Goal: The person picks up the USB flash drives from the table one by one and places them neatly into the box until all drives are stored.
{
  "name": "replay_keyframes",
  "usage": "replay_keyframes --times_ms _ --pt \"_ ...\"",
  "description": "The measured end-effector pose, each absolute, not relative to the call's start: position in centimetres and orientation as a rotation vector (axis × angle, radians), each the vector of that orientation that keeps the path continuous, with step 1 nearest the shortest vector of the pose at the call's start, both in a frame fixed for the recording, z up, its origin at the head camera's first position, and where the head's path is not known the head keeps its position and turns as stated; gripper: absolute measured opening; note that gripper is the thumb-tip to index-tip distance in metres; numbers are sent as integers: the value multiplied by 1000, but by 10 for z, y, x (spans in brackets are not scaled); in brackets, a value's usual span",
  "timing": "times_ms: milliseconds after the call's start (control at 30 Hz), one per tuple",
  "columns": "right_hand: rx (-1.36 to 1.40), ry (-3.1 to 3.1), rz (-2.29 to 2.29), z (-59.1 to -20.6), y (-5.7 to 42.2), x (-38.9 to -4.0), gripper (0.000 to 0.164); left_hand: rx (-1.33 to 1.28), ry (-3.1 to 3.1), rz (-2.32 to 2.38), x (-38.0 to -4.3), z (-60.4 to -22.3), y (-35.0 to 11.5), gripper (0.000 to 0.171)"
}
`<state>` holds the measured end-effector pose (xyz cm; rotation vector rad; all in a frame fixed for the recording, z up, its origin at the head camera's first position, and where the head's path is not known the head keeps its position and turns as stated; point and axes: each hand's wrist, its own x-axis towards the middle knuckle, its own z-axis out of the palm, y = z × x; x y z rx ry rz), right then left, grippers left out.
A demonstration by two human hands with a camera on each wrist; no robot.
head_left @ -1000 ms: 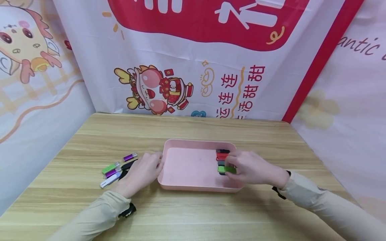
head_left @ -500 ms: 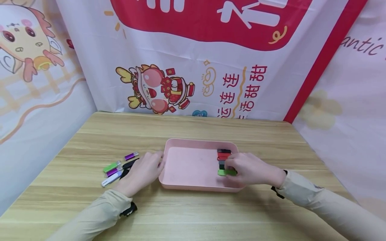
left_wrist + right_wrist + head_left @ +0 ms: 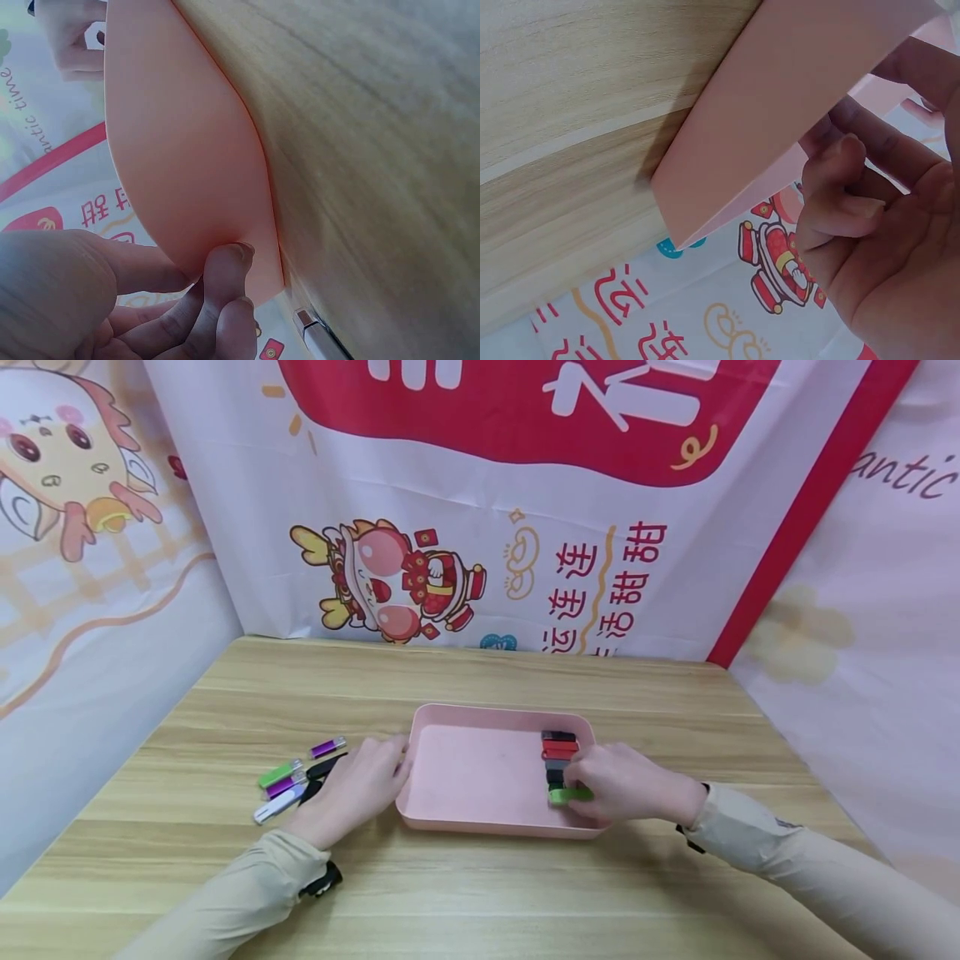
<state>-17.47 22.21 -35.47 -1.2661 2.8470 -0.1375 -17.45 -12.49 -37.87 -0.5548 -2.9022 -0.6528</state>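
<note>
My right hand [image 3: 611, 783] reaches over the right wall of a pink tray [image 3: 472, 768] and pinches a green USB stick [image 3: 567, 796] near the tray floor. Above it in the head view, a black USB stick [image 3: 558, 737], a red one [image 3: 559, 749] and a grey one [image 3: 557, 764] form a column with another dark stick. At the tray's left side, my left hand [image 3: 360, 789] grips the wall. In the left wrist view, its thumb is at the rim and its fingertips [image 3: 227, 262] press the outer face. The right wrist view hides the green stick behind the tray wall.
Left of the tray lie loose USB sticks: a purple one [image 3: 326, 747], a green one [image 3: 279, 773], a white one [image 3: 276, 806] and several others, some partly behind the left hand. The wooden table [image 3: 480, 893] ends at a printed cloth [image 3: 630, 602] behind.
The right hand has moved the green stick slightly toward the near side of the tray, uncovering more of the dark stick above it. The left hand keeps its place at the wall.
</note>
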Motion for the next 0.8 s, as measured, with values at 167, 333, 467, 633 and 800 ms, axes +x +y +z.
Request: replay_keyframes --times_ms 167,333,467,633,800 --pt "-1288 2847 -83 -358 223 -177 18 -562 -2893 -649 -175 -379 -125 10" --pt "-1279 2849 -35 -361 223 -177 18 -562 -2886 -635 -176 -379 -125 10" --pt "-1268 2848 9 -362 223 -178 20 -559 -2890 -642 -175 -378 -125 11" --pt "-1261 2853 33 -364 222 -178 23 -559 -2894 -652 -175 -378 -125 12" --pt "-1228 2880 18 -362 222 -176 23 -559 -2891 -655 -174 -379 -124 11"
